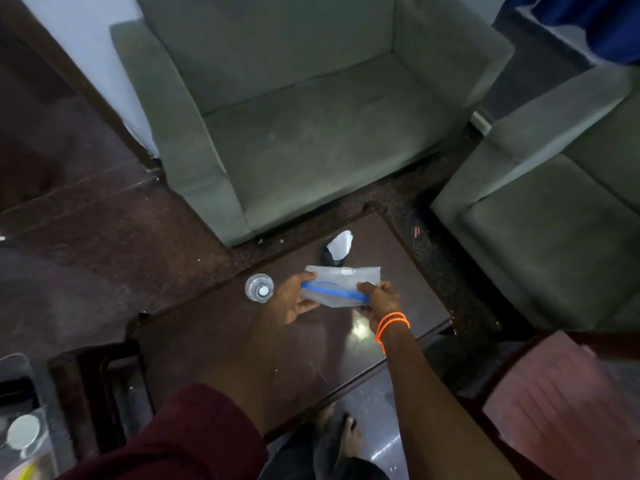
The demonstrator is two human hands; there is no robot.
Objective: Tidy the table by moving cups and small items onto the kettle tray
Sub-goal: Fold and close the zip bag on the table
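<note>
A clear plastic pouch with a blue strip (pixel 341 285) is held over the dark wooden table (pixel 242 341). My left hand (pixel 294 299) grips its left end and my right hand (pixel 379 301), with orange bands on the wrist, pinches its right end. An upright clear water bottle (pixel 259 288), seen from above, stands on the table just left of my left hand. Behind the pouch sits a dark holder with a white tissue (pixel 336 249). A white cup (pixel 23 432) shows at the far lower left on a glass surface; no kettle is visible.
A grey-green armchair (pixel 294 116) stands behind the table and a second one (pixel 554 209) to the right. A reddish chair seat (pixel 561 403) is at lower right. My bare feet (pixel 341 434) show below the table's near edge. Dark floor lies left.
</note>
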